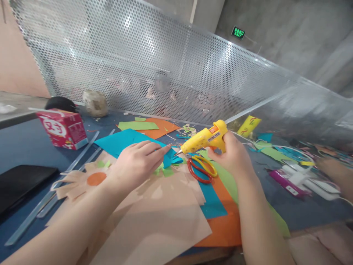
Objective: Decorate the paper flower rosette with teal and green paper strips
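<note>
My right hand [234,152] is wrapped around the handle of a yellow hot glue gun [200,141]. The gun points left, its metal nozzle close to the folded end of a blue felt sheet [121,141]. My left hand [138,162] is closed, fingertips pinching the sheet just left of the nozzle; part of the blue piece is hidden behind this hand. Below the gun lie scissors [200,171] with red and yellow handles. A beige felt flower [71,182] with an orange centre rests beside my left wrist, and beige sheets [154,224] spread between my forearms.
Clear glue sticks [27,222] and a dark phone-like slab [23,184] lie at left, near a pink carton [63,129]. Orange felt [223,230] lies under my right forearm. A power strip [289,184] with white cords sits at right. Perforated metal mesh [110,55] borders the table's back.
</note>
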`<state>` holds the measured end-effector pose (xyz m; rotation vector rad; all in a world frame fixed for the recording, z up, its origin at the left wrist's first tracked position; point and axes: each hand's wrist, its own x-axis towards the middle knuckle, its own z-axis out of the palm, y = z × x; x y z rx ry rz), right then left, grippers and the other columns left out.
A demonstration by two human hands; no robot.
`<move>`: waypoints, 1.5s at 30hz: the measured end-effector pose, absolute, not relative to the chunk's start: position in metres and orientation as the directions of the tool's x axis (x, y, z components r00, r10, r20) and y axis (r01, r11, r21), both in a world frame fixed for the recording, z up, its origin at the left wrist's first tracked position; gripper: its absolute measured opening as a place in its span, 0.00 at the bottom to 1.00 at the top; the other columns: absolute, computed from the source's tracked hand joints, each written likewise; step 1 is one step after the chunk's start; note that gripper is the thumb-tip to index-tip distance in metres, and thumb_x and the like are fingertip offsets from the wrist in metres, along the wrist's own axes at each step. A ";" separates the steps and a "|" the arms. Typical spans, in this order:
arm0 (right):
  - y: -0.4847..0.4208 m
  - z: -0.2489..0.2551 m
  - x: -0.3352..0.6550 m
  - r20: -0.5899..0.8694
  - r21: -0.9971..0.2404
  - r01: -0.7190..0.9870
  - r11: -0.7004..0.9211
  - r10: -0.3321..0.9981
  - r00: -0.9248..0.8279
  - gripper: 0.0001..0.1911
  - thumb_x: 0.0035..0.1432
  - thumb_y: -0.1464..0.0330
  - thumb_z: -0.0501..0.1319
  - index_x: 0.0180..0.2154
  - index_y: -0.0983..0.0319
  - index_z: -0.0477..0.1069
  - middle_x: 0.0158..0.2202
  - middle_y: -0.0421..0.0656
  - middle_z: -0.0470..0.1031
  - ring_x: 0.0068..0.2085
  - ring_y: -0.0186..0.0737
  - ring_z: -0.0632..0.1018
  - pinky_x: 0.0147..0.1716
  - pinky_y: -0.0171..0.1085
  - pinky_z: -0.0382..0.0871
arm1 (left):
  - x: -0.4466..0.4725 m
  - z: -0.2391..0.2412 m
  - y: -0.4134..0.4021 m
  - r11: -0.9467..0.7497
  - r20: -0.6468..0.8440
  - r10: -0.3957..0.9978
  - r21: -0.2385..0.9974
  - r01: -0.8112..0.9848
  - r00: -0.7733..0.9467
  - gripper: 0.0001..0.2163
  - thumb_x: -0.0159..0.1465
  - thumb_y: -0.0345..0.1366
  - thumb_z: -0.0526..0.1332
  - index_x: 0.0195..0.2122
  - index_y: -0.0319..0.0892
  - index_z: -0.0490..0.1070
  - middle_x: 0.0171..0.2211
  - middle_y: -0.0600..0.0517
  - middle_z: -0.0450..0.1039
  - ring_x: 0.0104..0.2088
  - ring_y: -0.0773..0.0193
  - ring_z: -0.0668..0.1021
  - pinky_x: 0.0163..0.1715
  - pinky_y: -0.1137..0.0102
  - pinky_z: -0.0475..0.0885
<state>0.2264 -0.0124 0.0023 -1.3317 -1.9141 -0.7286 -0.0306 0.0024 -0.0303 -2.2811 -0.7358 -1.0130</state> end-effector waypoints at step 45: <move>0.013 -0.007 0.246 0.561 -0.423 0.905 0.049 0.798 0.219 0.20 0.51 0.52 0.49 0.30 0.61 0.64 0.29 0.47 0.73 0.32 0.44 0.74 0.26 0.36 0.64 | -0.027 -0.029 0.000 -0.706 0.828 0.379 -0.029 0.707 0.413 0.11 0.59 0.33 0.54 0.42 0.42 0.70 0.30 0.52 0.74 0.29 0.67 0.75 0.27 0.75 0.70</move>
